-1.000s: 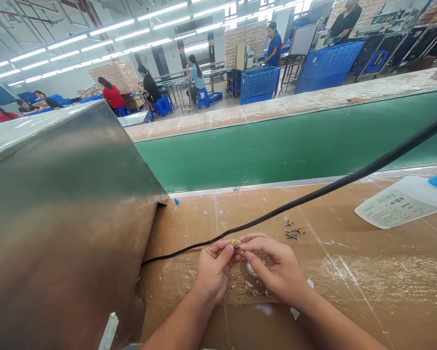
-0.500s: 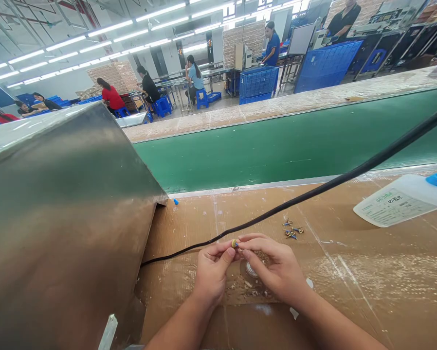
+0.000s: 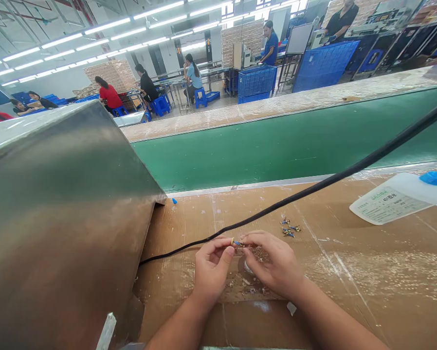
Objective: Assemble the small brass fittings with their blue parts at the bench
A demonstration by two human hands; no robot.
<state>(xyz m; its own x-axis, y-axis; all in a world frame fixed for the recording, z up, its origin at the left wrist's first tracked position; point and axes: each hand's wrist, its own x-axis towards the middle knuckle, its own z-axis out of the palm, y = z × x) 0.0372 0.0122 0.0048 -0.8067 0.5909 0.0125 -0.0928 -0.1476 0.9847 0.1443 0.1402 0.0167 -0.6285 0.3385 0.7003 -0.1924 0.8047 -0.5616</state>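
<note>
My left hand (image 3: 211,267) pinches a small round yellow piece (image 3: 232,241) between thumb and forefinger. From that piece a short blue wire (image 3: 237,243) runs across to my right hand (image 3: 275,265), whose thumb and fingertips are closed on its metal-looking end. Both hands are just above the cardboard-covered bench. Partly hidden by the right hand, a small round clear object (image 3: 247,268) lies on the bench. Beyond that hand sits a little pile of short blue wires with brass-coloured ends (image 3: 288,228).
A black cable (image 3: 277,206) slants across the bench behind my hands. On the left stands a big metal box (image 3: 72,218). A white bottle with a blue cap (image 3: 393,199) lies at the right. Past the bench runs a green belt (image 3: 277,141); people sit and stand farther back.
My fingertips have moved slightly apart, so more of the blue wire shows between the yellow piece and my right hand. The view has shifted a little.
</note>
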